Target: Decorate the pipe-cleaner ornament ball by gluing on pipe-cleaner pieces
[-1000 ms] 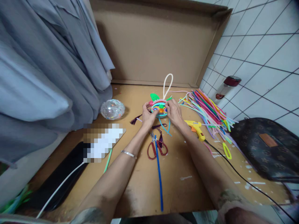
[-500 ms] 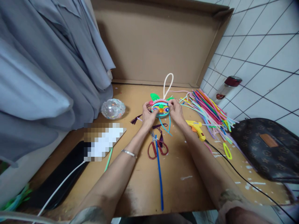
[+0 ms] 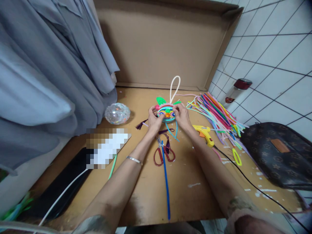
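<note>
A round, colorful face ornament [image 3: 167, 111] with green leaf shapes and a white loop [image 3: 175, 86] on top is between my hands. My left hand [image 3: 155, 119] grips its left edge, the thumb on its front. My right hand [image 3: 181, 116] holds the right edge, thumb and fingers pinched on it. Light blue strips [image 3: 173, 132] hang below the ornament. Under it lie red-handled scissors [image 3: 159, 157], a dark purple tassel [image 3: 168, 145] and a long blue stick [image 3: 167, 188]. Another purple tassel [image 3: 140, 125] lies left of my left hand.
A clear speckled ball [image 3: 117, 113] sits on the left. On the right are a yellow glue gun [image 3: 206, 134] with a black cord, a pile of colored pipe cleaners [image 3: 216, 112], a red-lidded jar [image 3: 240, 87] and a brown bag [image 3: 280, 156]. Cardboard [image 3: 161, 45] stands behind.
My right thumb has shifted slightly left over the ornament's right eye. Both hands still hold the ornament; the rest of the view has barely shifted.
</note>
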Demonstrator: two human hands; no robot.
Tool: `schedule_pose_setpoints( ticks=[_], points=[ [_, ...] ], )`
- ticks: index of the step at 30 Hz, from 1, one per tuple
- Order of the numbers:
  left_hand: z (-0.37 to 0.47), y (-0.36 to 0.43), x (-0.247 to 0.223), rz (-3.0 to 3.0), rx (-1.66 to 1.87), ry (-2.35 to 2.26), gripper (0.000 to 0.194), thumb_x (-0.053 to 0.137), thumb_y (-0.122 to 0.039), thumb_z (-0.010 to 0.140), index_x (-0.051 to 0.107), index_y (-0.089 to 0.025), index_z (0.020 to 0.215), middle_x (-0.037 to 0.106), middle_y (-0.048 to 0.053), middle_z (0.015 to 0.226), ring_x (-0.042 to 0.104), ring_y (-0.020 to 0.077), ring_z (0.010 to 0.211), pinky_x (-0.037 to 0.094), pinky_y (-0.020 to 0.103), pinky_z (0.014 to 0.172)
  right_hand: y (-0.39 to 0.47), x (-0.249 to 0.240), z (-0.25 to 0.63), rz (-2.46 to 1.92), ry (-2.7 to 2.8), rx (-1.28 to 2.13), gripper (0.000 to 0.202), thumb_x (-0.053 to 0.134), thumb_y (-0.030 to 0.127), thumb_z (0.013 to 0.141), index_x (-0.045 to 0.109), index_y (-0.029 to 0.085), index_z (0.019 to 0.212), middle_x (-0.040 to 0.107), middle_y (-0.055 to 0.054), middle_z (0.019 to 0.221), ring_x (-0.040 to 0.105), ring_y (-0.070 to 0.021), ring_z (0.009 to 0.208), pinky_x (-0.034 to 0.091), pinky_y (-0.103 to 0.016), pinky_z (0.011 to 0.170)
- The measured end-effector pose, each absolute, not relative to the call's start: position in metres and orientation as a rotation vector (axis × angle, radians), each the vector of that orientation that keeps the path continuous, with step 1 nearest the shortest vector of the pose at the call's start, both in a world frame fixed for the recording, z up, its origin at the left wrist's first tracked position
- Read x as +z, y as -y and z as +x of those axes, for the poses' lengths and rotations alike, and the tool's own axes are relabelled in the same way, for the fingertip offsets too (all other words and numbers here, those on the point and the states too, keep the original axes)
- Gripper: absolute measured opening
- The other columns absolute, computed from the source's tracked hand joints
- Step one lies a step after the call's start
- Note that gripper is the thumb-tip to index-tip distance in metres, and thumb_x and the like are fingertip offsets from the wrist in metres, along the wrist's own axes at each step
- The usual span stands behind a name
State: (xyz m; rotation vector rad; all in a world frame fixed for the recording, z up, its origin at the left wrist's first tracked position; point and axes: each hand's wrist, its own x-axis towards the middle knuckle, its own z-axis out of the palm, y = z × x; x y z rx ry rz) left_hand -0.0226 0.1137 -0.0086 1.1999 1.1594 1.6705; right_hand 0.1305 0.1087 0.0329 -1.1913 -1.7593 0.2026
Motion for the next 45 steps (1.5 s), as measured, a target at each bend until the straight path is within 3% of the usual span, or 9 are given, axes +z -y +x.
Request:
schedule_pose_setpoints(
  ticks=[3,8,13,21,24,27,32,39,45],
  points=[
    [-0.021,-0.112,-0.009,1.207,1.659,-1.175,0.070,0.077,-0.026,0.067,0.051,-0.023,0.132,0.062,0.012,0.135,0.065,0.0257,0.119,0.052,0.041,0.106,-0.109,0.032,0.130,-1.190,1.750,0.208,0.011,0.047,0.026,0.091,0.053,0.024,0.082,0.058,-0.005,0.091,0.057,-0.0232,0.088,0.049,-0.036,0.085],
    [-0.016,-0.109,-0.010,1.245,1.638,-1.211,0.105,0.089,-0.039,0.063,0.035,-0.023,0.152,0.051,0.015,0.151,0.050,0.0306,0.142,0.038,0.043,0.121,-0.111,0.031,0.131,-1.191,1.763,0.200,0.010,0.049,0.021,0.089,0.055,0.024,0.082,0.059,-0.006,0.091,0.057,-0.0236,0.090,0.049,-0.037,0.087],
    [-0.014,-0.109,-0.009,1.244,1.580,-1.189,0.125,0.093,-0.046,0.058,0.023,-0.025,0.160,0.046,0.016,0.157,0.047,0.0318,0.147,0.036,0.042,0.123,-0.107,0.033,0.126,-1.186,1.792,0.212,0.011,0.048,0.020,0.088,0.057,0.023,0.082,0.060,-0.007,0.093,0.057,-0.0238,0.092,0.049,-0.037,0.089],
    [-0.013,-0.108,-0.008,1.289,1.583,-1.233,0.121,0.092,-0.042,0.059,0.026,-0.027,0.160,0.042,0.015,0.161,0.043,0.0328,0.150,0.032,0.044,0.126,-0.075,0.035,0.136,-1.314,1.799,0.082,0.021,0.045,0.028,0.095,0.063,0.022,0.103,0.066,-0.011,0.106,0.060,-0.0257,0.102,0.049,-0.040,0.095],
    [-0.011,-0.108,-0.009,1.273,1.610,-1.226,0.119,0.091,-0.039,0.060,0.027,-0.026,0.159,0.037,0.015,0.164,0.040,0.0322,0.151,0.028,0.044,0.128,-0.045,0.035,0.164,-1.672,1.624,-0.169,0.022,0.056,0.037,0.093,0.066,0.019,0.101,0.068,-0.018,0.105,0.061,-0.0336,0.107,0.047,-0.051,0.099],
    [-0.010,-0.105,-0.008,1.283,1.633,-1.207,0.120,0.091,-0.039,0.059,0.027,-0.025,0.160,0.036,0.016,0.165,0.034,0.0326,0.154,0.024,0.045,0.129,-0.014,0.038,0.186,-2.191,1.572,-0.266,0.038,0.067,0.043,0.087,0.069,0.009,0.103,0.069,-0.030,0.105,0.066,-0.0427,0.103,0.048,-0.060,0.093],
    [-0.011,-0.096,-0.003,1.346,1.603,-1.203,0.115,0.090,-0.038,0.061,0.030,-0.022,0.157,0.039,0.018,0.162,0.039,0.0331,0.151,0.029,0.044,0.127,0.005,0.046,0.193,-2.654,1.547,-0.141,0.056,0.063,0.052,0.089,0.072,0.002,0.113,0.071,-0.033,0.110,0.073,-0.0411,0.104,0.054,-0.050,0.088],
    [-0.013,-0.091,0.000,1.364,1.596,-1.154,0.111,0.090,-0.033,0.061,0.034,-0.022,0.156,0.044,0.017,0.159,0.034,0.0324,0.154,0.026,0.044,0.128,0.004,0.045,0.198,-2.620,1.394,0.025,0.048,0.064,0.046,0.084,0.074,0.010,0.113,0.077,-0.024,0.109,0.074,-0.0380,0.107,0.055,-0.040,0.082],
    [-0.012,-0.093,0.000,1.326,1.613,-1.130,0.113,0.092,-0.030,0.058,0.035,-0.022,0.156,0.043,0.018,0.159,0.036,0.0344,0.153,0.026,0.047,0.128,-0.002,0.061,0.185,-2.256,1.254,-0.157,0.054,0.058,0.042,0.081,0.064,0.009,0.123,0.076,-0.022,0.106,0.072,-0.0376,0.100,0.052,-0.040,0.077]
  ],
)
